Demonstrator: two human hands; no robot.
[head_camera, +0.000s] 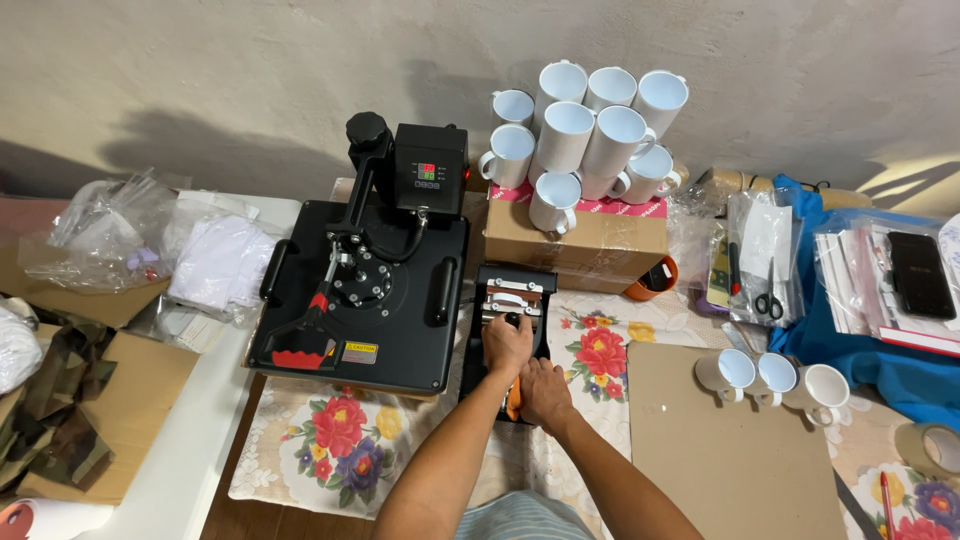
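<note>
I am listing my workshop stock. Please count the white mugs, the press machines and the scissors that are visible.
White mugs: 12 (9 visible in the stack on the box, 3 on the brown board)
Press machines: 2 (large flat press, small mug press)
Scissors: 1
Total: 15

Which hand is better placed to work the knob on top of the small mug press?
Left. The left hand already rests on the black knob atop the mug press, while the right hand sits lower, near its orange handle.
</note>
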